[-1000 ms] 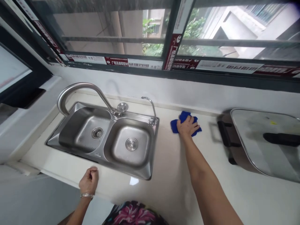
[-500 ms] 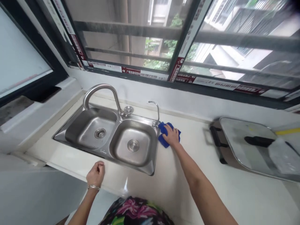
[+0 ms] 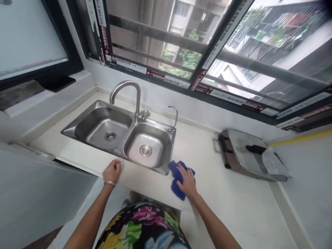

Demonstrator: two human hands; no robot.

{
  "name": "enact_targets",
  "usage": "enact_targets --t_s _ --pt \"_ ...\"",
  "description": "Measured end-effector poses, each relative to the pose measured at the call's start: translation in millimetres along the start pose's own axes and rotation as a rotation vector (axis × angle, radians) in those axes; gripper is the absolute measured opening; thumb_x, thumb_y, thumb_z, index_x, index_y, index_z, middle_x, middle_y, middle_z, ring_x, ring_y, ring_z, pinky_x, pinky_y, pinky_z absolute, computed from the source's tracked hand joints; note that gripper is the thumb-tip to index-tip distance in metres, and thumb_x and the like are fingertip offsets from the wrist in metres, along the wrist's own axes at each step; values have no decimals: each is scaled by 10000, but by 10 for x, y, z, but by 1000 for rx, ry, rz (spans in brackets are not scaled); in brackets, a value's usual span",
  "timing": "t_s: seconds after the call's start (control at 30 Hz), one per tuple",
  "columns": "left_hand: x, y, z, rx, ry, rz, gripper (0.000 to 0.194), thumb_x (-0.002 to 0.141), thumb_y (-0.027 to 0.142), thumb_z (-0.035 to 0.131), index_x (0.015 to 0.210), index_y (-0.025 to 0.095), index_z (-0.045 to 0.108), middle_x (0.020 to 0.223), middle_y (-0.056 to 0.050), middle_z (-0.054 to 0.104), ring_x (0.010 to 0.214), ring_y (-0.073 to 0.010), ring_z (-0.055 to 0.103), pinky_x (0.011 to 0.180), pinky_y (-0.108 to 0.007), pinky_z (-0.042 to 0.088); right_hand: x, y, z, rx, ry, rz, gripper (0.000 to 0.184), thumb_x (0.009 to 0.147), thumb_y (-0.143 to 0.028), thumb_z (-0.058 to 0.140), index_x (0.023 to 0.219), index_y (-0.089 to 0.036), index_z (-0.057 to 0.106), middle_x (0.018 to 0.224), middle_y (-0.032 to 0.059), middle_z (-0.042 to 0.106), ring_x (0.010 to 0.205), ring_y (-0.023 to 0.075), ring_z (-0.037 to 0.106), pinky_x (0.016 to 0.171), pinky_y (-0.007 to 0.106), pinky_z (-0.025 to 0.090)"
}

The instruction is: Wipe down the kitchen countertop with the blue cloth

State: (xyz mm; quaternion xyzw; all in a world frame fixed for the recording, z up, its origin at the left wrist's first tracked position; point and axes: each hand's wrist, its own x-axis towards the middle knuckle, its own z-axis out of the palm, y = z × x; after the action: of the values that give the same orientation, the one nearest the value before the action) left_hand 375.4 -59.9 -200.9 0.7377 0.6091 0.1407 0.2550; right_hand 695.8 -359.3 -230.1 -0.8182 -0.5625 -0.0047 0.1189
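Observation:
My right hand point(image 3: 187, 182) presses flat on a blue cloth point(image 3: 176, 180) lying on the pale countertop point(image 3: 207, 162), close to the front right corner of the steel double sink point(image 3: 121, 136). Its fingers are spread over the cloth. My left hand point(image 3: 112, 171) rests on the counter's front edge in front of the sink, fingers curled in a loose fist with nothing in it; a bracelet sits on that wrist.
A tall curved tap point(image 3: 127, 95) and a small second tap point(image 3: 174, 116) stand behind the sink. An electric pan with a glass lid point(image 3: 249, 155) sits at the right by the wall. A window point(image 3: 197, 45) runs along the back.
My right hand has dragged the blue cloth from the back of the counter, past the small tap, toward the front edge. The left hand stays put. The view has tilted and pulled back.

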Motion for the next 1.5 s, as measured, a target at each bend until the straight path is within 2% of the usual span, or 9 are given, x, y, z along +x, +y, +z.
enact_targets --t_s 0.13,0.33,0.5,0.63,0.73,0.9,1.3,1.4,1.5 --pt "-13 43 -33 7 -10 5 313 920 309 455 1057 255 731 810 -34 722 692 -175 583 603 -266 319 -617 77 -66 -17 42 126 706 834 -312 488 1520 -259 332 1570 75 407 1361 322 449 1192 581 239" --pt "-26 35 -27 -14 6 33 321 919 309 448 1066 253 728 823 -39 725 703 -181 584 614 -273 321 -1503 486 -110 -114 215 443 696 859 -415 460 1524 -250 338 1497 108 480 1322 377 465 1109 589 367" --pt "-43 16 10 -48 32 51 316 914 303 449 1048 258 731 788 -31 718 692 -181 582 611 -275 317 -1849 683 -149 -161 377 687 723 846 -486 430 1524 -246 355 1436 167 510 1228 460 509 1012 674 386" --pt "-45 1 30 -61 52 63 318 906 321 451 1041 267 733 794 -30 715 697 -185 581 617 -283 313 -1712 676 -104 -177 477 840 713 839 -525 424 1513 -296 377 1402 196 527 1173 503 516 926 735 358" --pt "-38 3 21 -60 35 59 320 898 337 452 1046 286 730 803 -34 716 699 -198 576 616 -293 302 -1509 647 -62 -199 535 911 704 843 -533 413 1486 -246 420 1369 240 530 1151 513 514 902 749 327" --pt "-20 33 -12 -23 6 73 330 894 346 447 1055 299 731 784 -47 709 670 -212 562 607 -302 294 -1155 479 -19 -195 476 963 719 851 -506 407 1482 -163 418 1401 272 492 1164 489 497 945 711 299" --pt "-58 77 -15 -18 41 51 345 901 345 439 1065 264 732 779 -47 710 706 -206 583 623 -297 311 152 -594 318 -40 325 542 701 859 -378 472 1495 -100 375 1516 238 403 1279 469 375 1075 684 196" --pt "-57 82 -30 -20 42 25 350 902 348 432 1074 273 728 803 -49 721 723 -215 597 631 -303 325 238 -858 344 -8 282 401 707 869 -366 474 1519 -127 332 1537 214 390 1313 453 353 1088 692 187" --pt "-48 93 -48 -12 24 -2 355 897 350 430 1087 284 723 822 -51 725 734 -224 604 635 -308 334 136 -1004 293 -52 210 292 708 858 -347 496 1516 -133 347 1546 169 401 1332 412 371 1135 632 206"
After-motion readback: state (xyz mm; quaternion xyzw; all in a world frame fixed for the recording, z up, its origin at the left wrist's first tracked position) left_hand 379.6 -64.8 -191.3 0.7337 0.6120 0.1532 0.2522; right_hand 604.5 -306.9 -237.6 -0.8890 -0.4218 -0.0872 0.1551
